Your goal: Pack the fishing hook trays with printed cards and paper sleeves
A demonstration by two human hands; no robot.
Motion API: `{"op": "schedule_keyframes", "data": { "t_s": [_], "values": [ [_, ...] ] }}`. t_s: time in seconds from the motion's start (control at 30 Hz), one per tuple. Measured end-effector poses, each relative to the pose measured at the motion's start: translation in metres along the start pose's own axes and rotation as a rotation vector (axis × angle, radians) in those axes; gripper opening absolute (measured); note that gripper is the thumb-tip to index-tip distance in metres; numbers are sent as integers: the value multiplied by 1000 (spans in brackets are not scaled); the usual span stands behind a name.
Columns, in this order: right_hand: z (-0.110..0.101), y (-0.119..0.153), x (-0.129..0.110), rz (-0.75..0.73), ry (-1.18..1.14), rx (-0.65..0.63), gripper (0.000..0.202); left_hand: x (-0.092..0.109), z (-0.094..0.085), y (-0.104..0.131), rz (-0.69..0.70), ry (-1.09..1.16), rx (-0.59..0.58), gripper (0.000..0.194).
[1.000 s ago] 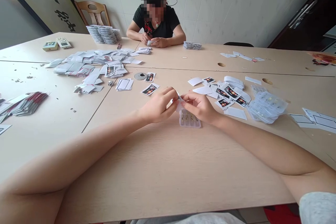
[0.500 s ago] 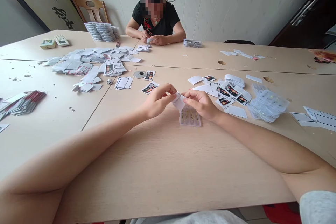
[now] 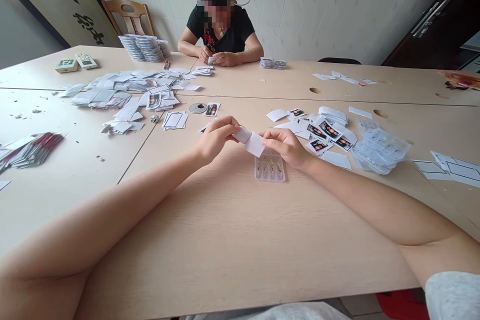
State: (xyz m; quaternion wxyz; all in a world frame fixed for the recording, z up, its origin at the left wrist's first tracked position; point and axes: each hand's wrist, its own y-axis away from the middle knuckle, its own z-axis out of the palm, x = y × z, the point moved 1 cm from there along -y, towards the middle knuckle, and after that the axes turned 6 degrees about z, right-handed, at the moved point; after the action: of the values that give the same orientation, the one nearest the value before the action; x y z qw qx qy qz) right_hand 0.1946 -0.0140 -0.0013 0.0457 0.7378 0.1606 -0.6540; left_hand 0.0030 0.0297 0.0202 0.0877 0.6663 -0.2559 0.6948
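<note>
My left hand (image 3: 220, 139) pinches a small white paper piece (image 3: 242, 134) between thumb and fingers. Beside it, my right hand (image 3: 287, 146) grips a white card (image 3: 255, 145) by its right edge. The two white pieces touch or overlap slightly; whether they are joined I cannot tell. Just below the card, a clear plastic box (image 3: 270, 176) with several small gold-coloured items in its compartments lies on the table. Its upper edge is partly hidden by the card and my right hand.
Printed cards (image 3: 330, 129) and a pile of clear boxes (image 3: 380, 147) lie to the right. White packets (image 3: 131, 82) spread at the left, near a round grey disc (image 3: 198, 108). Across the table (image 3: 232, 240) sits a person (image 3: 240, 30) handling a small item.
My left hand has moved slightly left, and the white pieces have spread apart between my hands. More of the clear box shows below them.
</note>
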Motion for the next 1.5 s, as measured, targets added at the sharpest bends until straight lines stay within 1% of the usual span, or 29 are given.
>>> {"op": "schedule_keyframes", "data": {
  "t_s": [0.1, 0.33, 0.5, 0.6, 0.67, 0.7, 0.77, 0.8, 0.87, 0.9, 0.93, 0.97, 1.0, 1.07, 1.17, 1.23, 1.33, 1.43, 1.5],
  "values": [
    [0, -1, 1, 6, -48, -13, 20, 1, -1, -1, -19, 63, 30, 9],
    [-2, -3, 7, 17, -143, -39, 23, 2, -5, -4, -32, 121, 121, 10],
    [-5, -5, 13, 54, -181, -46, 23, 1, -7, -6, -53, 134, 133, 11],
    [-6, -4, 13, 55, -180, -45, 24, -1, -8, -6, -31, 92, 107, 13],
    [-6, -3, 11, 37, -138, -47, 25, -1, -7, -5, 45, 14, 69, 14],
    [-6, -2, 9, 25, -110, -59, 24, 0, -7, -4, 111, -50, 45, 14],
    [-5, -2, 7, 3, -73, -98, 25, 1, -6, 0, 301, -240, -6, 11],
    [-5, -2, 7, 0, -69, -104, 29, 2, -5, 3, 418, -363, -34, 7],
    [-6, -4, 7, 12, -72, -66, 42, 3, -3, 8, 647, -619, -112, 2],
    [-7, -5, 7, 21, -65, -23, 47, 4, -2, 11, 742, -728, -159, 6],
    [-9, -7, 7, 26, -50, 24, 51, 4, -2, 12, 810, -810, -211, 8],
    [-10, -8, 6, 23, -32, 59, 53, 4, -1, 14, 849, -861, -260, 10],
    [-11, -8, 5, 12, -14, 73, 52, 3, -1, 14, 852, -883, -299, 10],
    [-12, -8, 1, -27, 17, 61, 46, 3, 0, 15, 769, -861, -342, 10],
    [-10, -5, -5, -51, 57, 36, 36, 3, 2, 16, 586, -782, -350, 8],
    [-6, -4, -7, -32, 68, 50, 33, 3, 3, 18, 533, -753, -352, 8],
    [-1, -3, -6, -6, 56, 66, 32, 3, 4, 19, 535, -741, -363, 9],
    [0, -3, -4, -1, 38, 102, 31, 3, 4, 19, 600, -774, -392, 10],
    [-1, -2, -4, -21, 41, 131, 29, 3, 3, 19, 656, -837, -415, 10]
  ]
}}
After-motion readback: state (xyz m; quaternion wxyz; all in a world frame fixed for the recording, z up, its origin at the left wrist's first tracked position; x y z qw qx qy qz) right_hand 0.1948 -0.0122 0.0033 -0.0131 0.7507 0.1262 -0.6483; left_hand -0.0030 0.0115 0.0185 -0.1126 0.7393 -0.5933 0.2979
